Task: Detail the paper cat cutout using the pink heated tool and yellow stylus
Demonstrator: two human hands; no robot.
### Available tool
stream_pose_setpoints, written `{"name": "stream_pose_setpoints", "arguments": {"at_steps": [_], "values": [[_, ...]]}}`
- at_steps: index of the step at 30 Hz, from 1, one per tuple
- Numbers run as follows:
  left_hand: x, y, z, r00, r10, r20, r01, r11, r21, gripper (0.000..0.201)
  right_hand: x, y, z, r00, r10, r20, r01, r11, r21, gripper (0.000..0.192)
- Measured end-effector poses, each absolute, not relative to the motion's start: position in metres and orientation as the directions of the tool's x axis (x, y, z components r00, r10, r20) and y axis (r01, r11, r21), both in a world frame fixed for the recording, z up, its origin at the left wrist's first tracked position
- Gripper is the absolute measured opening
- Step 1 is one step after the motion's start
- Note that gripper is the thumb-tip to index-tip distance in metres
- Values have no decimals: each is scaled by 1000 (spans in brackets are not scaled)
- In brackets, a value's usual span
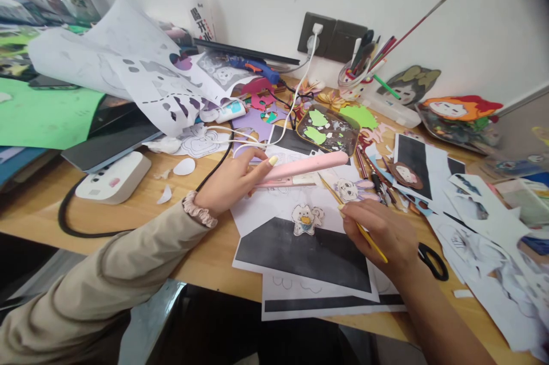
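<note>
My left hand (235, 179) is closed around the rear of a pink hair straightener (313, 165), whose two arms stand apart and point right. Pinched in my right hand (380, 230) is a thin yellow stick (373, 244), like a pencil or fine brush. Its tip is close to the straightener's lower arm. Below them, a small white cat cutout (302, 219) with an orange and blue middle lies on a paper with a black panel (300, 256). A rabbit cutout (349, 189) lies just beyond my right fingers, partly hidden.
Black-handled scissors (434, 262) lie beside my right wrist. Behind are a tray of green scraps (328, 130), a pen holder (355, 82) and a blue glue gun (257, 67). A white box (114, 177) stands left. Cut papers (484, 273) cover the right side; cables cross the middle.
</note>
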State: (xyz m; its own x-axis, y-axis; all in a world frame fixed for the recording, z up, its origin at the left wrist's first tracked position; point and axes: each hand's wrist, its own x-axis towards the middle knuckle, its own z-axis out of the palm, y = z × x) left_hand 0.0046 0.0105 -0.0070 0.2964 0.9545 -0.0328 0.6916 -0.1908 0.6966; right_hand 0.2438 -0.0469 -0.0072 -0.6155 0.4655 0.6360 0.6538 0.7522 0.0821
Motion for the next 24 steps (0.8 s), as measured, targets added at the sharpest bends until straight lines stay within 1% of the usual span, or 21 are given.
{"name": "stream_pose_setpoints", "arguments": {"at_steps": [6,9,13,18,21,24], "values": [[5,11,-7,296,955,-19,702,-204,683,40,245,-47,-11,-459,522,719,783,620,50,21],[5,11,-8,296,955,-25,691,-196,695,41,245,-48,-12,-441,537,719,795,605,35,17],[5,10,-7,289,956,-44,688,-176,705,42,245,-48,-13,-414,537,735,819,572,43,16],[3,10,-4,294,955,-46,685,-177,706,42,245,-48,-11,-344,565,750,839,544,-25,10],[3,11,-3,282,959,-28,699,-185,691,40,246,-48,-10,-324,559,764,856,517,-15,8],[3,11,-2,273,962,-17,718,-192,669,40,247,-47,-11,-340,554,760,867,497,26,9]]}}
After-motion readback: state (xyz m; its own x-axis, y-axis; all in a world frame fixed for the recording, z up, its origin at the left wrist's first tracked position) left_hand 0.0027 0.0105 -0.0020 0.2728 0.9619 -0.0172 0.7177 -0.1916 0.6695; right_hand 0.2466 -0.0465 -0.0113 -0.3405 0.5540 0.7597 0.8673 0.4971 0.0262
